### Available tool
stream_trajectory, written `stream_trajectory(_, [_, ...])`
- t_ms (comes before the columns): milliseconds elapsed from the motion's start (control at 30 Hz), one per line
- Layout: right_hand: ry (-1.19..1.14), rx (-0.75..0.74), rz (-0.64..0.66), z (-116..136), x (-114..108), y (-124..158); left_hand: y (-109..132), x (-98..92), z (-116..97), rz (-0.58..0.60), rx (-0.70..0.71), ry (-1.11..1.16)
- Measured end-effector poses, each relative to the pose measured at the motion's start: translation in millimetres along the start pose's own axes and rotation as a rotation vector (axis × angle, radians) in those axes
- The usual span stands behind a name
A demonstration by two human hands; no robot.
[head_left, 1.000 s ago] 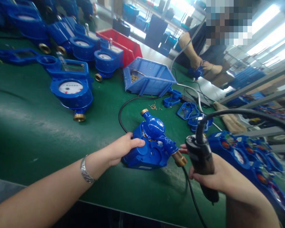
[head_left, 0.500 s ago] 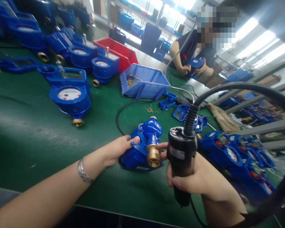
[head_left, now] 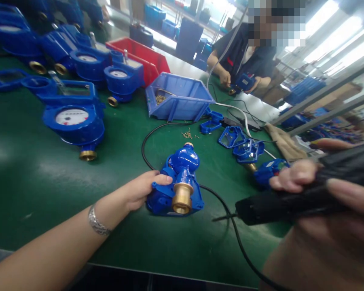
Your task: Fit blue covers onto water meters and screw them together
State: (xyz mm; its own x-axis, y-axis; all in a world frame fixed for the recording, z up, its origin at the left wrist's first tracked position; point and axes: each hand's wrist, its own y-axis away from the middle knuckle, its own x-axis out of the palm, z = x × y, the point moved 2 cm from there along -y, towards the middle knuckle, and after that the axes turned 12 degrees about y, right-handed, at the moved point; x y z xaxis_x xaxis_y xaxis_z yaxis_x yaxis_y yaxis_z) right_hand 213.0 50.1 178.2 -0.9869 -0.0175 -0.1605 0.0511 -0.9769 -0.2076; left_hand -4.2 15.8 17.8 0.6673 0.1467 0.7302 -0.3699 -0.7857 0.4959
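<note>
On the green table, a blue water meter rests with its brass pipe end facing me and its dial out of sight. My left hand grips it from the left, thumb on top. At the right, my right hand is wrapped round a black electric screwdriver, partly blurred. The screwdriver lies nearly level, its thin bit pointing left toward the meter but apart from it. A black cable runs across the table behind the bit. Small brass screws lie loose beyond the meter.
A light blue bin holds brass screws; a red bin stands behind it. More water meters stand at the left. Blue covers lie at the right. Across the table, a co-worker handles another blue meter.
My right hand has left the meter and swung right, tipping the screwdriver from upright to nearly level with its bit pointing left. My left hand still holds the meter.
</note>
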Motion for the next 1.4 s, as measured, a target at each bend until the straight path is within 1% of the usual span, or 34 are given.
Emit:
stream_trajectory(33, [-0.046,-0.063,-0.108,4,-1,0,0,0.0,0,0.009,0.003,-0.011])
stream_trajectory(67, [-0.065,-0.119,-0.18,6,0,1,0,0.2,0,0.019,0.008,-0.022])
stream_trajectory(100, [-0.058,-0.154,-0.208,7,3,1,1,0.5,0,0.031,0.013,-0.032])
stream_trajectory(133, [-0.037,-0.18,-0.201,7,8,2,1,0.8,1,0.043,0.02,-0.042])
stream_trajectory(167, [-0.012,-0.19,-0.164,6,13,2,0,1.2,1,0.052,0.024,-0.053])
stream_trajectory(267, [0.002,-0.115,-0.027,-3,24,0,0,1.6,1,0.047,0.018,-0.099])
stream_trajectory(300, [-0.013,-0.094,-0.008,-6,25,-1,-1,1.5,1,0.039,0.012,-0.111])
stream_trajectory(367, [-0.052,-0.087,-0.005,-10,24,-2,-1,1.0,2,0.026,0.002,-0.121])
stream_trajectory(433, [-0.079,-0.115,-0.007,-12,21,-4,-2,-0.3,2,0.01,-0.005,-0.125])
stream_trajectory(567, [-0.073,-0.133,-0.019,-14,19,-4,-3,-3.9,4,-0.005,-0.018,-0.139])
stream_trajectory(667, [-0.071,-0.091,-0.024,-21,25,-1,-2,-4.5,4,-0.001,-0.007,-0.145])
stream_trajectory(800, [-0.123,-0.008,0.059,-40,37,6,-1,-1.4,5,-0.025,0.011,-0.123])
stream_trajectory(933, [-0.168,0.021,-0.013,-52,37,13,-3,4.1,8,-0.035,0.031,-0.067])
stream_trajectory(1133, [-0.186,0.03,-0.037,-56,34,20,-5,0.5,15,-0.144,0.056,-0.045])
stream_trajectory(1267, [-0.202,0.027,-0.02,-58,35,22,-5,-1.9,16,-0.14,0.053,-0.028])
stream_trajectory(1400, [-0.209,0.036,-0.011,-59,35,22,-4,0.8,15,-0.15,0.053,-0.036])
